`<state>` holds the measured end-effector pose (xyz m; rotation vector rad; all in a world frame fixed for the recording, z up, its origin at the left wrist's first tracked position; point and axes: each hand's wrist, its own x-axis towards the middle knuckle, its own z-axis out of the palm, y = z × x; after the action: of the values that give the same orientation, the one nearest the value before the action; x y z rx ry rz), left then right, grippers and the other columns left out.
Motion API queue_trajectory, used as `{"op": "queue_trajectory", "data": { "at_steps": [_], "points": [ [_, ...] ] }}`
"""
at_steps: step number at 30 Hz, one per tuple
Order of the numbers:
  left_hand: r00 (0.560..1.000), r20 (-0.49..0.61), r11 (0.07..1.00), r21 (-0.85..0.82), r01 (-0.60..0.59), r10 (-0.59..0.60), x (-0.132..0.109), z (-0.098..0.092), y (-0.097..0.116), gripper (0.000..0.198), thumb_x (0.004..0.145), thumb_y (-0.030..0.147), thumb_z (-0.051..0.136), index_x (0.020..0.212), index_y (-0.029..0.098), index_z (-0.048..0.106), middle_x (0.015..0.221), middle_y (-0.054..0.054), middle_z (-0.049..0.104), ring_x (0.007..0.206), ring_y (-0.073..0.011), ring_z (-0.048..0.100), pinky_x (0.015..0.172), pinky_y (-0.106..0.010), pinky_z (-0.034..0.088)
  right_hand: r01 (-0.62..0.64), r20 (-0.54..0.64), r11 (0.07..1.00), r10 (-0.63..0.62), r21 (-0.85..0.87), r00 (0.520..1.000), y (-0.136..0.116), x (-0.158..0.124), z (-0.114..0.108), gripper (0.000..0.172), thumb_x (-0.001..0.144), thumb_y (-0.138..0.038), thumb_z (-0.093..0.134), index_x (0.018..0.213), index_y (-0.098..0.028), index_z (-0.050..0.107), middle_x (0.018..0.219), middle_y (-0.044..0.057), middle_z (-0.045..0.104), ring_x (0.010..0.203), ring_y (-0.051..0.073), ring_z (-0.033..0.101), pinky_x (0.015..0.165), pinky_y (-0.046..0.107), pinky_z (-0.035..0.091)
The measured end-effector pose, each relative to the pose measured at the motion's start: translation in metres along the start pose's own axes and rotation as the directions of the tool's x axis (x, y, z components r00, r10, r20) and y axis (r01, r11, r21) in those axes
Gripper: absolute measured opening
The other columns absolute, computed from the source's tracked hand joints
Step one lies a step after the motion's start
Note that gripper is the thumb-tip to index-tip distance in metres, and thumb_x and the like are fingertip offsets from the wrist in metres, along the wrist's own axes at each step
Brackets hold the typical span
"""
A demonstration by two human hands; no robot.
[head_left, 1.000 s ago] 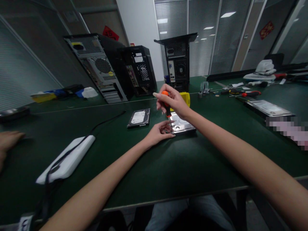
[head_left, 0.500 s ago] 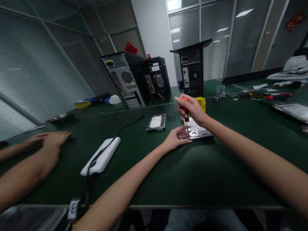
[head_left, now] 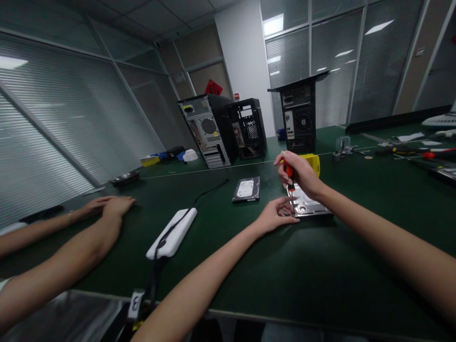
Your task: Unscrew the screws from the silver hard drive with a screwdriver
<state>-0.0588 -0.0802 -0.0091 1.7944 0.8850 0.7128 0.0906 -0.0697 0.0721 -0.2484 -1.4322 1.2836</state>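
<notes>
A silver hard drive (head_left: 309,207) lies on the green table, partly covered by my hands. At its left edge my left hand (head_left: 277,214) is closed, thumb along the near corner and fingers curled beside the screwdriver's tip. Above the drive, my right hand (head_left: 301,173) grips a red and black screwdriver (head_left: 291,183) by its handle. The shaft points down at the drive's left edge; my fingers partly hide where the tip meets it. A second hard drive (head_left: 246,189), label up, lies to the left of my hands.
A white power strip (head_left: 172,233) with a black cable lies left of my left arm. Another person's forearms (head_left: 89,237) rest at the far left. Computer cases (head_left: 208,130) stand behind, with a yellow object (head_left: 312,164) beyond my right hand. Several tools (head_left: 395,150) lie at right.
The camera has turned left and up, so everything appears further right and lower. My right fingers have shifted round the screwdriver handle. My left hand stays at the drive's edge.
</notes>
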Motion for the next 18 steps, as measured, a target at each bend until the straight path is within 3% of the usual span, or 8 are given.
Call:
{"op": "queue_trajectory", "data": {
  "at_steps": [10, 18],
  "points": [
    [1.0, -0.01, 0.999, 0.033, -0.014, 0.014, 0.0027, -0.002, -0.002, 0.072, 0.063, 0.031, 0.082, 0.128, 0.015, 0.055, 0.087, -0.003, 0.062, 0.077, -0.0131, 0.057, 0.068, -0.025, 0.043, 0.023, -0.006, 0.994, -0.023, -0.106, 1.0, -0.0028, 0.0018, 0.0, 0.033, 0.087, -0.047, 0.052, 0.075, -0.017, 0.05, 0.054, -0.006, 0.048, 0.042, 0.005, 0.045, 0.044, 0.018, 0.042],
    [1.0, -0.013, 1.0, 0.01, 0.013, -0.013, 0.0033, 0.0003, 0.0022, 0.073, 0.062, 0.027, 0.082, 0.129, 0.013, 0.054, 0.084, -0.002, 0.059, 0.073, -0.011, 0.055, 0.066, -0.024, 0.043, 0.045, 0.005, 0.999, -0.045, -0.027, 0.999, -0.0053, 0.0047, -0.0063, 0.026, 0.086, -0.039, 0.054, 0.074, -0.016, 0.053, 0.064, -0.002, 0.059, 0.049, 0.006, 0.054, 0.053, 0.02, 0.047]
  ]
}}
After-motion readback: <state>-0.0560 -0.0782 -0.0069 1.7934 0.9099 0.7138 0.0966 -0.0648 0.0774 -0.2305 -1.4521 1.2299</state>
